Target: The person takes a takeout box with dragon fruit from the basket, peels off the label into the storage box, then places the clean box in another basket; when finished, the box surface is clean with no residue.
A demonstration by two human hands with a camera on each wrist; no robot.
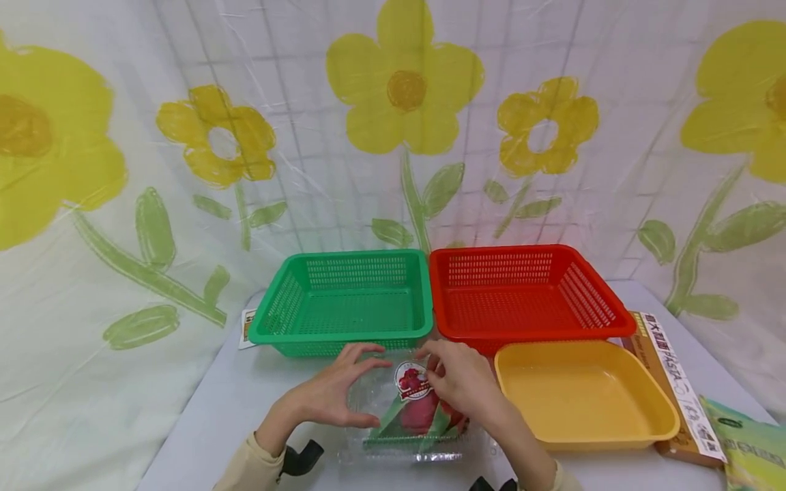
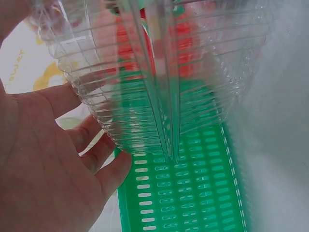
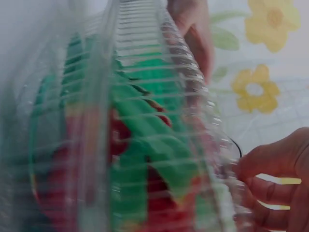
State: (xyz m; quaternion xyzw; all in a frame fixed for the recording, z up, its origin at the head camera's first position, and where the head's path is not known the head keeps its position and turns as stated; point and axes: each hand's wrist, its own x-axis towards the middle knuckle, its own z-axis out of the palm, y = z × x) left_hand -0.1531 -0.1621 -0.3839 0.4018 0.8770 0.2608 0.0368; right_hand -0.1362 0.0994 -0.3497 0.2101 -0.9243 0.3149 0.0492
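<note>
Spread left hand (image 1: 328,397) and curled right hand (image 1: 463,383), grip unclear, touch a clear ribbed box (image 1: 410,412), red and green inside, before the green basket (image 1: 356,274); red basket (image 1: 500,271), yellow tray (image 1: 580,395) to its right.

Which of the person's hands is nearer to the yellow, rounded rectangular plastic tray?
Right. In the head view, the right hand is at the clear plastic box, just left of the tray; the left hand is at the box's left side, farther away.
</note>
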